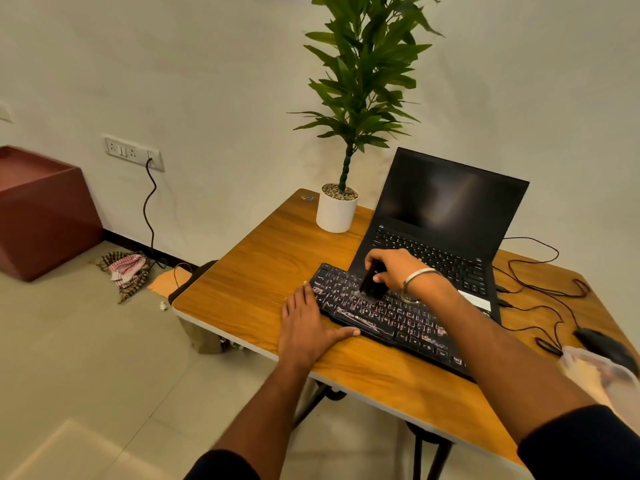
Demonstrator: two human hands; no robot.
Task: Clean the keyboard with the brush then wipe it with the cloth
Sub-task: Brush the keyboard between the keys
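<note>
Right hand (393, 270): fingers curled and clamped around a small black brush (372, 284), whose lower end is pressed onto the keys of the flat black plastic keyboard (391, 315). A silver metal bangle (417, 284) is worn on that wrist. Left hand (306, 325): fingers extended and slightly spread, laid flat on the wood-grain table top (256, 271), thumb set against the keyboard's near left edge. The keyboard lies diagonally, its far edge overlapping an open black laptop (446, 230). A crumpled whitish cloth (595, 375), blurred, is seen at the table's right edge, beside a black mouse (604, 344). A white cylindrical plant pot (336, 214) stands behind.
</note>
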